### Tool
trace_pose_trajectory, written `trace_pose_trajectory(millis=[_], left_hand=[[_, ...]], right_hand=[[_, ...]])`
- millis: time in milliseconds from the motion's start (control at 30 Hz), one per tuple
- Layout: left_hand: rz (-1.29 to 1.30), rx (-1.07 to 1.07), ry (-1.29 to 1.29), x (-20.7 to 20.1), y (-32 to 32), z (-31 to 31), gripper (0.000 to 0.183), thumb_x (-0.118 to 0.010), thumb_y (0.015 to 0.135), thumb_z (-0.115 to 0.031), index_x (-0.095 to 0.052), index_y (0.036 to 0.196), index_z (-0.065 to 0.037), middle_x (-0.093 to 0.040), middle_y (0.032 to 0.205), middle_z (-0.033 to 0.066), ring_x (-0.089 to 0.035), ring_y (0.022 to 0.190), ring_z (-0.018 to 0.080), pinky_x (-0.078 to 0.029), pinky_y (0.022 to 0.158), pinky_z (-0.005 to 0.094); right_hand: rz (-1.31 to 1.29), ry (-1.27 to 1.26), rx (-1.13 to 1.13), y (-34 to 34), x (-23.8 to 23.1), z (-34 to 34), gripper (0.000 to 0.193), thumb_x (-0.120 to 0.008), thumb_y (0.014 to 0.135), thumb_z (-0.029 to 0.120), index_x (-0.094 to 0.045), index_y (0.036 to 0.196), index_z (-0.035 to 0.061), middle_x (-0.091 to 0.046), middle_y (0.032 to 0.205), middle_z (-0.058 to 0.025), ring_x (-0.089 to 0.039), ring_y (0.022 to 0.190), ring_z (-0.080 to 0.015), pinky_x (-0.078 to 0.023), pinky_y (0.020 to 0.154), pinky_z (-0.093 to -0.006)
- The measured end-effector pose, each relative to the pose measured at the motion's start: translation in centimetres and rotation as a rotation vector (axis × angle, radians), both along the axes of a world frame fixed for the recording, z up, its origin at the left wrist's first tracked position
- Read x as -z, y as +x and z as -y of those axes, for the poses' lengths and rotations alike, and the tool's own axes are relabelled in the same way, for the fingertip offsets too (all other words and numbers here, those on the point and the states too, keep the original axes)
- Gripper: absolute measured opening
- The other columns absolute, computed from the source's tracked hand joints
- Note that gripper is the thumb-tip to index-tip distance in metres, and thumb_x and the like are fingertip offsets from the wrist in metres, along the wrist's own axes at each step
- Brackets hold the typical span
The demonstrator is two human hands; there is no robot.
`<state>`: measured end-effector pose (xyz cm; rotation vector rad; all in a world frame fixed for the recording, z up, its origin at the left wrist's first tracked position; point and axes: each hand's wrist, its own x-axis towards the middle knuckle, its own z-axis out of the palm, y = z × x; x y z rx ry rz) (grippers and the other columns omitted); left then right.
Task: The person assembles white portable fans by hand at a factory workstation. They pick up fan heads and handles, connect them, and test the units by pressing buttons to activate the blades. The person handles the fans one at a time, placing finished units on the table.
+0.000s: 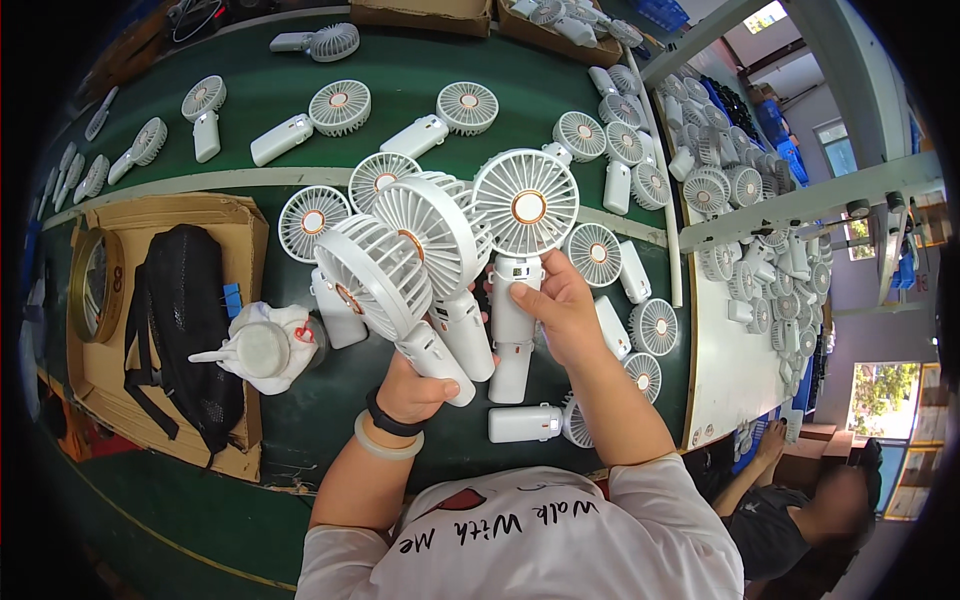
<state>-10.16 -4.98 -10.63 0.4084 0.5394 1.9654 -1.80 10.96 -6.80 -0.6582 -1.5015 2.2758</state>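
My left hand [412,388] is closed round the handles of white handheld fans; a front fan [375,270] and a second fan [432,230] lean together, heads up. A black band and a pale bangle circle that wrist. My right hand [562,308] grips another handheld fan [525,203] by its handle, thumb on the front near a small dark display, its grille facing me. Behind the held fans lie a fan [313,222] at left and another fan [592,254] at right. Below, a fan handle [524,423] rests on the green table, its head partly hidden by my right forearm.
At left, a cardboard tray [225,205] holds a black bag [185,320] and a tape roll [98,285]. A cloth-wrapped jar [265,348] stands beside it. More fans line the green belt [400,60]. A white side table [712,385] bears many fans; a person [785,520] works beyond.
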Motion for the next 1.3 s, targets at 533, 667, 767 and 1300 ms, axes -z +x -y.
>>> trace_pose_trajectory(millis=[533,667,767,1300], left_hand=[[-0.061,-0.021,0.052,0.5,0.2,0.8,0.088,-0.074,0.054,-0.015,-0.032,0.131,-0.009,-0.046,0.117,0.0058,-0.046,0.112,0.0209,-0.038,0.094,0.0347],[-0.075,-0.025,0.060,0.0,0.2,0.9,0.088,-0.075,0.055,-0.017,-0.032,0.131,-0.009,-0.046,0.117,0.0062,-0.046,0.112,0.0212,-0.038,0.095,0.0350],[-0.096,-0.021,0.069,-0.1,0.0,1.0,0.089,-0.076,0.055,-0.019,-0.031,0.132,-0.008,-0.046,0.118,0.0070,-0.046,0.112,0.0218,-0.038,0.095,0.0354],[-0.399,-0.107,-0.339,-0.7,0.4,1.4,0.052,-0.068,0.071,-0.003,-0.046,0.118,0.000,-0.053,0.106,0.0054,-0.051,0.094,0.0127,-0.042,0.083,0.0294]], right_hand=[[0.017,1.129,-0.021,1.2,-2.3,4.7,0.051,-0.056,0.079,-0.002,-0.036,0.126,-0.0023,-0.036,0.106,-0.0173,-0.038,0.099,-0.0303,-0.033,0.090,-0.0355],[0.020,1.116,-0.075,1.7,-2.4,4.7,0.055,-0.058,0.080,0.005,-0.034,0.129,-0.0040,-0.035,0.108,-0.0166,-0.038,0.097,-0.0289,-0.033,0.090,-0.0357],[-0.039,1.124,-0.064,1.8,-2.3,5.0,0.058,-0.061,0.079,0.011,-0.035,0.128,-0.0055,-0.035,0.108,-0.0164,-0.038,0.097,-0.0287,-0.033,0.090,-0.0363],[-0.467,-0.293,-0.284,3.2,0.3,1.1,0.047,-0.054,0.088,0.036,-0.046,0.119,0.0006,-0.056,0.114,-0.0139,-0.041,0.123,-0.0304,-0.031,0.102,-0.0439]])
